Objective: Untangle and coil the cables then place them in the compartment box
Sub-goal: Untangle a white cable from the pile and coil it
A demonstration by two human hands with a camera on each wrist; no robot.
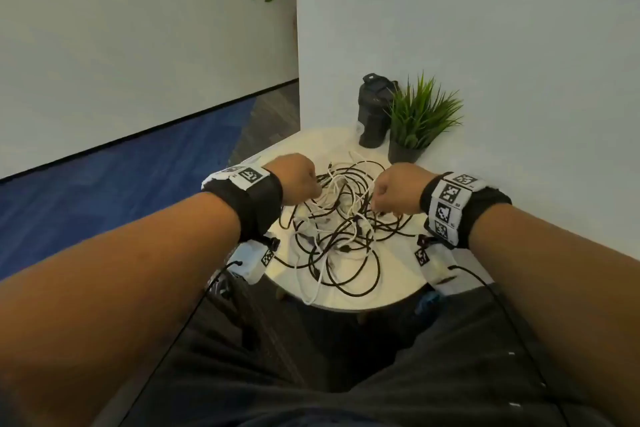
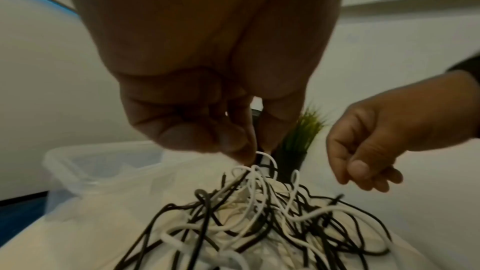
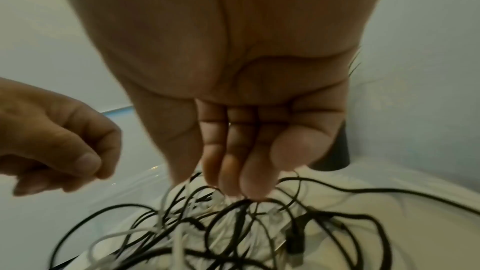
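Cables [image 1: 341, 229], black and white, lie in one tangled heap on the round white table [image 1: 398, 291]. Left hand [image 1: 294, 178] pinches a white strand at the top of the heap. Right hand [image 1: 394, 189] reaches fingers-down into the black loops, apparently gripping one; motion blur prevents confirmation. Clear compartment box [image 2: 85, 163] stands beside the heap.

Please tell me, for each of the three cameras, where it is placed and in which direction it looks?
Head: on the person's head, looking forward and down at the round table and tangled cables; both forearms, left hand and right hand show.
Left wrist: under the left wrist, looking along the palm; its fingers pinch a white cable; a clear compartment box behind.
Right wrist: under the right wrist; its fingertips reach the black cables.
Shared: each wrist view shows the other hand and the cables.
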